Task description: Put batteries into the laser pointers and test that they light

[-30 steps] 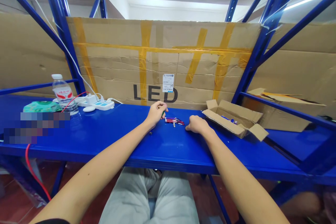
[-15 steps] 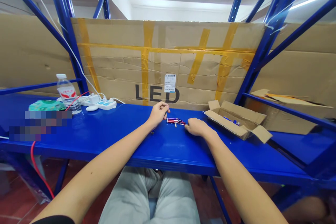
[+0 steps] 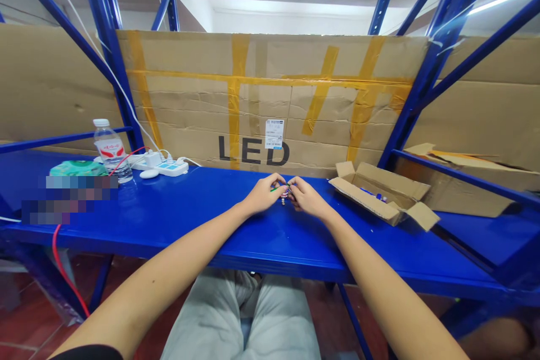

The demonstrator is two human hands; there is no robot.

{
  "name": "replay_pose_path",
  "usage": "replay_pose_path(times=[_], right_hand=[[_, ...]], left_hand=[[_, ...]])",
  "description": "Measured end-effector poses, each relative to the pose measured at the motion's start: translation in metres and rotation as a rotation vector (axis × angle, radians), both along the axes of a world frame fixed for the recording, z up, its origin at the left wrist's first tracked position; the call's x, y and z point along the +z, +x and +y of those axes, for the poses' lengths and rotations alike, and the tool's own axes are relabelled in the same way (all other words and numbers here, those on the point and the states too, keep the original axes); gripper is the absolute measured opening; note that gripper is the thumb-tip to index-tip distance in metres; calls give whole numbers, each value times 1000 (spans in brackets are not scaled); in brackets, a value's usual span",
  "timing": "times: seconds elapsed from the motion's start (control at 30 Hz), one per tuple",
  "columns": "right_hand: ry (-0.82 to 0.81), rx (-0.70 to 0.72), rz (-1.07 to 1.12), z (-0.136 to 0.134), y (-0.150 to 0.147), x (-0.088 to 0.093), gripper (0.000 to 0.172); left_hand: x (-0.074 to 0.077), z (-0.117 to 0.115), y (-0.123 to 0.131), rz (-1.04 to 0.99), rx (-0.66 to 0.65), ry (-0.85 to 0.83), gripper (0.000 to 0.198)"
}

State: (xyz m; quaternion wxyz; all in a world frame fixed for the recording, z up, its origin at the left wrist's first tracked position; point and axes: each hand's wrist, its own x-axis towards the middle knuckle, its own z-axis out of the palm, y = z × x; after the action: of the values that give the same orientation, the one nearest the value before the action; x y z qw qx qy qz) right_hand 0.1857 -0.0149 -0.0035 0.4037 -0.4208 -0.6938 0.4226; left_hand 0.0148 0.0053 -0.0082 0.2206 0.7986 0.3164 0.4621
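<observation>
My left hand (image 3: 265, 194) and my right hand (image 3: 307, 197) meet over the blue table (image 3: 270, 239), fingertips almost together. Thumb and fingers of the left hand pinch a slim green piece (image 3: 274, 189), too small to name. The right hand's fingers are closed at its far end, where a bit of green also shows; whether both bits are one piece I cannot tell. Just below the fingertips lie shiny red and purple metal tubes (image 3: 285, 196) with small silvery ends, mostly hidden by the hands.
At the right stands an open cardboard box (image 3: 367, 203) with several blue pieces (image 3: 377, 197) inside. On the left are a water bottle (image 3: 112, 149), a green packet (image 3: 78, 168), and a white power strip (image 3: 169, 167) with cables. A large cardboard sheet (image 3: 189, 112) backs the table.
Both hands have come together over the shiny tubes, the left moving right and the right moving left. A green piece now shows at the fingertips, and the tubes are largely covered.
</observation>
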Motion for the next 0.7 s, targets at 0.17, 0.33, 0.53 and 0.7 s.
replay_pose_path(times=[0.17, 0.33, 0.53, 0.7], right_hand=[[48, 5, -47, 4, 0, -8, 19], [194, 49, -231, 3, 3, -7, 34], [473, -50, -394, 0, 0, -6, 38], [551, -100, -431, 1, -4, -9, 36]], left_hand=[[-2, 3, 1, 37, -12, -26, 18], [0, 7, 2, -82, -26, -129, 19], [4, 4, 3, -170, -56, -277, 16], [4, 1, 6, -258, -131, -549, 14]])
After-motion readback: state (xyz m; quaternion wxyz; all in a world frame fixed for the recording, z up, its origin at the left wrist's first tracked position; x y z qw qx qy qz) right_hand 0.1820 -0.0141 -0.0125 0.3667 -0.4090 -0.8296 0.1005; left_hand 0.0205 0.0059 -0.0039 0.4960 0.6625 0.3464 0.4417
